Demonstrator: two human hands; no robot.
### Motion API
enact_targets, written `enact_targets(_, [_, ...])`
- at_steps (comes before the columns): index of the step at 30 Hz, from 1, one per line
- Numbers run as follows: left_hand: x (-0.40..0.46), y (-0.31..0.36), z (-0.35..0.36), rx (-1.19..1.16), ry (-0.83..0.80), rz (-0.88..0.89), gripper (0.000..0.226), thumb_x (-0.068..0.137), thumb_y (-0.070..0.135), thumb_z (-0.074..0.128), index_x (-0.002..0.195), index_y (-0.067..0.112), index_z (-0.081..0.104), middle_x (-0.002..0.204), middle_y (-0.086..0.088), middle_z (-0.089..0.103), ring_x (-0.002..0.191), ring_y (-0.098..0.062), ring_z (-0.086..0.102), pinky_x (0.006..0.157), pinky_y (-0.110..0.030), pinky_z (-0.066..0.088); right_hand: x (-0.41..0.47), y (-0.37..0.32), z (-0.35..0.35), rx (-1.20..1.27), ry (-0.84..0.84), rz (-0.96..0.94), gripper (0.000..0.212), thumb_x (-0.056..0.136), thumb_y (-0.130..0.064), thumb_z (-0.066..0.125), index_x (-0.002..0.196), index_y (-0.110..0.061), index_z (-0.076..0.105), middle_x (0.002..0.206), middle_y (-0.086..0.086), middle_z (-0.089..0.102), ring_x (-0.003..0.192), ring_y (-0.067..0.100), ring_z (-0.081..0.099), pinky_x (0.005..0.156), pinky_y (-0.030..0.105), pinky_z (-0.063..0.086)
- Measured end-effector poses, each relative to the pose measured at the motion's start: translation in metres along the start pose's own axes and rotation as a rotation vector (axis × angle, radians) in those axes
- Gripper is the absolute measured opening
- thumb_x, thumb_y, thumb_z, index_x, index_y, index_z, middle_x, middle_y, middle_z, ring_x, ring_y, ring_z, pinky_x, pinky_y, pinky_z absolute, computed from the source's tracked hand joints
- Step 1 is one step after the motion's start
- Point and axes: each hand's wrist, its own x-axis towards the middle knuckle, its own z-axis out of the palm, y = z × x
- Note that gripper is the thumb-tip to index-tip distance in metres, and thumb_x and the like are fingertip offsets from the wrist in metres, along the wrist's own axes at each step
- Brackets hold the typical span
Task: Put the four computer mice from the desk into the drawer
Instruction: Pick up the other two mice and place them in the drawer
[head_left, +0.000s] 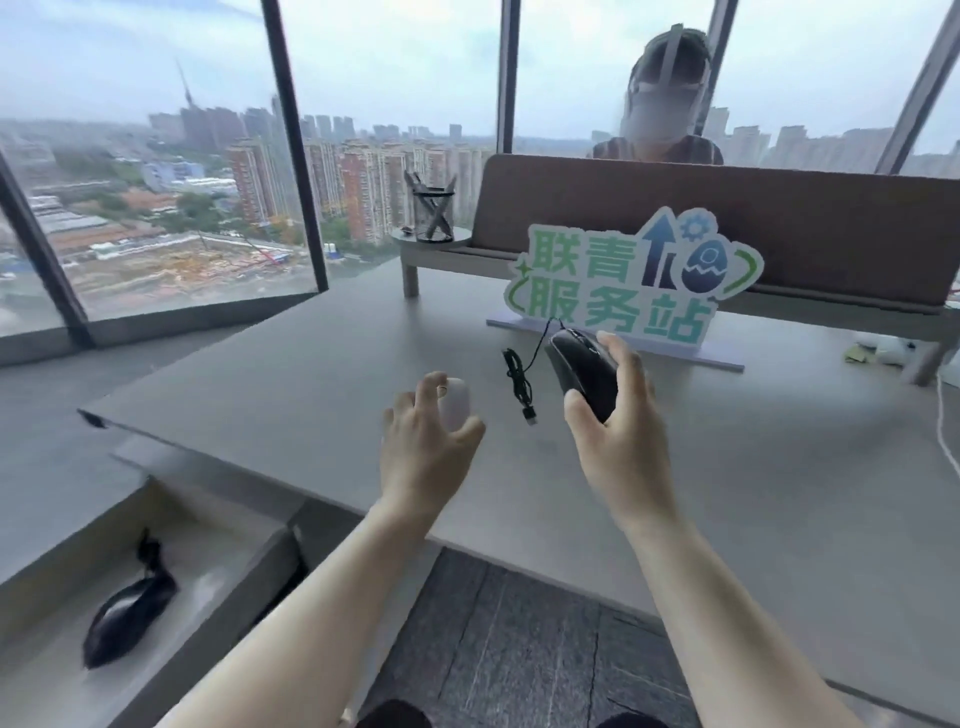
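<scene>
Right hand (618, 415) grips black wired mouse (584, 371); left hand (423, 441) clasps white mouse (457, 402). Sign (623, 280) beyond the hands reads "联青服务站".

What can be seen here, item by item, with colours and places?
Black mouse in drawer: one, black, lying in the open drawer at lower left, blurred.
Drawer: one, pale inside, pulled open below the desk's left corner.
White mouse: one, white, on the desk under the left hand.
Black wired mouse: one, black, gripped by the right hand, its cable bundled beside it.
Desk: one, grey.
Sign: one, white with green characters, standing at the back of the desk.
Pen cup: one, dark mesh, on a small shelf at the back.
Divider panel: one, brown, behind the sign.
Hands: left hand closing over the white mouse; right hand holding the black wired mouse.
</scene>
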Motion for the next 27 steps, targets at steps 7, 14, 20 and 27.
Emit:
enact_targets(7, [-0.022,-0.14,-0.161,0.111,0.283,-0.289,0.056,0.08,0.036,0.055,0.133,0.022,0.044,0.13,-0.013,0.051,0.121,-0.032,0.04,0.092,-0.038,0.031,-0.066,-0.103,0.141,0.321,-0.312,-0.099,0.054,0.09,-0.014,0.06,0.139,-0.028,0.044,0.129,-0.009,0.049,0.108,-0.022,0.04,0.087,-0.006,0.026])
enact_targets(14, [-0.063,-0.268,-0.259,0.363,0.236,-0.658,0.05,0.081,0.029,0.054,0.128,0.013,0.047,0.132,-0.017,0.052,0.122,-0.038,0.043,0.103,-0.044,0.03,-0.154,-0.155,0.27,0.417,-0.772,-0.077,0.051,0.09,-0.017,0.059,0.136,-0.032,0.045,0.13,-0.009,0.05,0.114,-0.017,0.041,0.09,-0.004,0.027])
enact_targets(20, [-0.068,-0.358,-0.271,0.504,0.01,-0.868,0.05,0.08,0.032,0.046,0.125,0.012,0.044,0.135,-0.021,0.046,0.121,-0.042,0.04,0.094,-0.045,0.034,-0.219,-0.152,0.35,0.174,-1.085,0.0,0.052,0.087,-0.021,0.057,0.135,-0.032,0.04,0.122,-0.002,0.048,0.109,0.012,0.051,0.089,0.014,0.038])
enact_targets(27, [-0.066,-0.412,-0.248,0.548,-0.205,-1.087,0.055,0.085,0.03,0.05,0.134,0.008,0.04,0.139,-0.021,0.041,0.129,-0.039,0.037,0.101,-0.043,0.038,-0.251,-0.132,0.407,-0.333,-1.342,0.0,0.062,0.08,-0.024,0.051,0.138,-0.029,0.029,0.125,0.009,0.047,0.101,0.032,0.058,0.082,0.039,0.05])
